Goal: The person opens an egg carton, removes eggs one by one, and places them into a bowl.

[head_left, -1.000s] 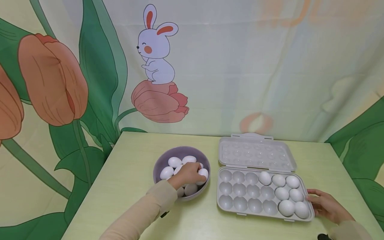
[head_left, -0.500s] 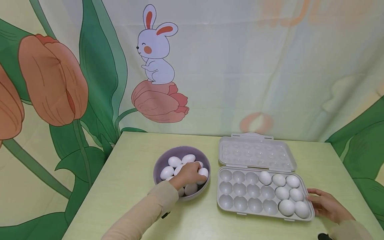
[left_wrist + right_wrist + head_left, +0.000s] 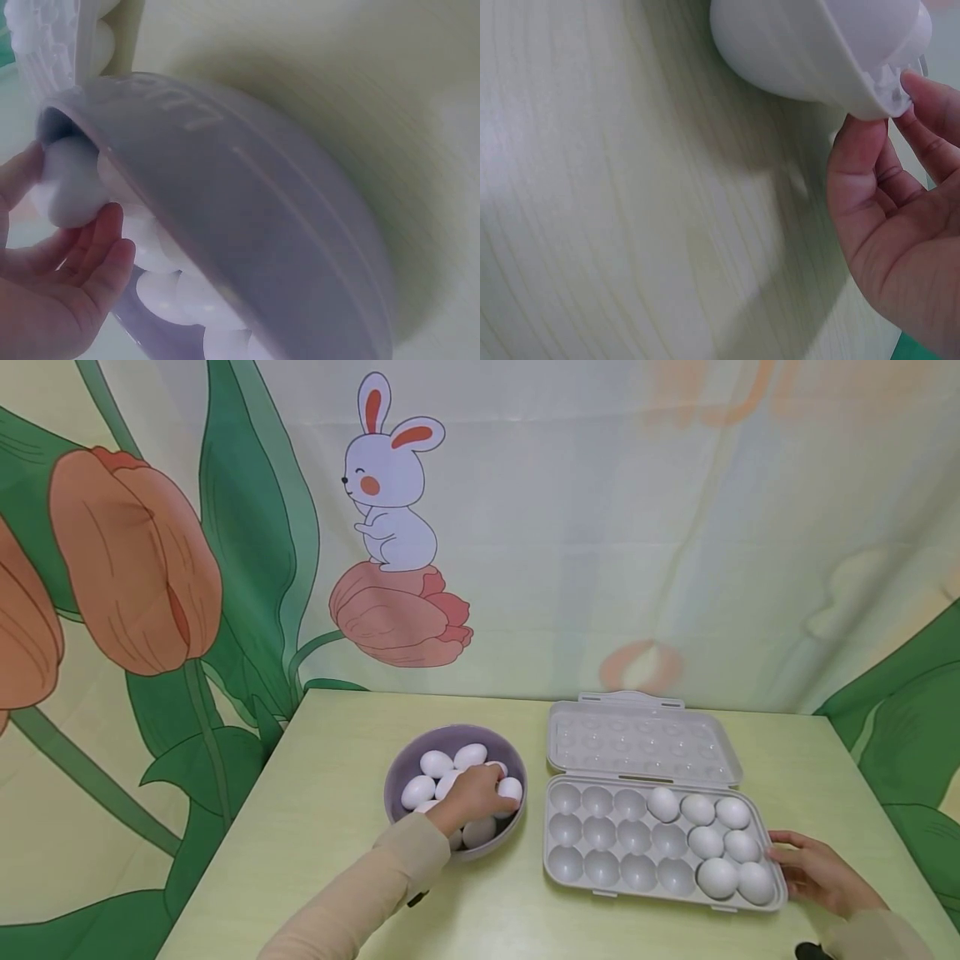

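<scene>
My left hand [image 3: 474,800] reaches down into a purple bowl [image 3: 397,777] of white eggs. Its thumb and fingers are curled round one egg [image 3: 71,184] close to the bowl's right wall, as the left wrist view shows. To the right lies a grey egg box [image 3: 615,852] with its lid folded back. Several eggs fill cups at its right end, while the cups on the left hold none. My right hand [image 3: 817,870] pinches the box's right rim; in the right wrist view the thumb [image 3: 934,101] lies over the rim and fingers are beneath it.
The raised-dimple lid [image 3: 641,743] lies flat behind the box, near the table's back edge. A curtain [image 3: 525,568] printed with a rabbit and tulips hangs behind the pale wood-grain table [image 3: 330,760]. More eggs [image 3: 417,792] crowd the bowl around the left hand.
The left hand stays in the bowl, shifting only very slightly to the right with the egg in its fingers. The right hand and the box keep their places.
</scene>
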The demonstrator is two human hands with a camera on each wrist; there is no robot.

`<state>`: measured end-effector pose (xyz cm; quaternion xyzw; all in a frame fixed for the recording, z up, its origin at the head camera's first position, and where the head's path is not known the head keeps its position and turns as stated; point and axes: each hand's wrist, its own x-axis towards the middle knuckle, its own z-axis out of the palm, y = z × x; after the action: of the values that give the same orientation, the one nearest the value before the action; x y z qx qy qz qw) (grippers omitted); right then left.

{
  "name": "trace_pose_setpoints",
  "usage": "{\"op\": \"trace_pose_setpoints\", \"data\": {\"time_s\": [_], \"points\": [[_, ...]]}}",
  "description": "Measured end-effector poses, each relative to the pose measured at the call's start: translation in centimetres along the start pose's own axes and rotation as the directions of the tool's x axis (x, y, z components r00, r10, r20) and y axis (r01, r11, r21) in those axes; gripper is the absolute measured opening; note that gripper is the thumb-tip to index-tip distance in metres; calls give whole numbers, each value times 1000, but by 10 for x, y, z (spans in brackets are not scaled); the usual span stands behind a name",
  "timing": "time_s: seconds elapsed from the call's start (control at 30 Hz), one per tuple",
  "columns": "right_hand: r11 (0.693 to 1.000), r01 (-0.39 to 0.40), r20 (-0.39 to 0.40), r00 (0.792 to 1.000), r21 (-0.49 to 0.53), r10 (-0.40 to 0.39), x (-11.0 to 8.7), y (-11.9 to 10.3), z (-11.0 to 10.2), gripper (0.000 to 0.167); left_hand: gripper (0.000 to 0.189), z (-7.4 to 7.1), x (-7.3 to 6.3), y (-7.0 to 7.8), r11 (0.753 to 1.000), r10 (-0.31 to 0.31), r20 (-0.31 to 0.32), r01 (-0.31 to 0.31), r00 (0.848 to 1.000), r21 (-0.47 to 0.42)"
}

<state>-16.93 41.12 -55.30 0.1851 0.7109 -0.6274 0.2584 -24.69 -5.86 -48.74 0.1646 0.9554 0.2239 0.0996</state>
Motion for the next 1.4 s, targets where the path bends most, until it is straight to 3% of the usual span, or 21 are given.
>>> {"op": "trace_pose_setpoints", "data": {"time_s": [0.27,0.47,0.7,0.83,1.03,1.1,1.27,1.4], "points": [[1000,0,-3,1000,-8,0,0,0,0,48,31,6,0,-2,1000,20,-21,-20,1000,-19],[1000,7,16,1000,3,-7,-1,0,0,27,32,3,-2,-1,998,21,9,-20,1000,-56],[1000,-9,-12,1000,-4,9,1,0,0,59,42,0,-2,-2,999,3,46,0,999,-54],[1000,-11,-18,1000,-8,11,1,0,0,62,49,-5,0,3,998,-15,22,17,1000,-64],[1000,-5,-15,1000,-2,5,1,0,0,58,51,-7,9,33,993,23,-65,-31,998,-111],[1000,6,3,1000,1,-6,1,1,-1,45,50,-6,12,50,991,42,-89,-52,995,-123],[1000,21,16,1000,-4,-21,3,5,-3,28,47,12,25,91,981,91,-84,-104,992,-162],[1000,25,14,1000,-3,-25,3,4,-3,31,48,37,35,112,964,76,-56,-87,996,-252]]}}
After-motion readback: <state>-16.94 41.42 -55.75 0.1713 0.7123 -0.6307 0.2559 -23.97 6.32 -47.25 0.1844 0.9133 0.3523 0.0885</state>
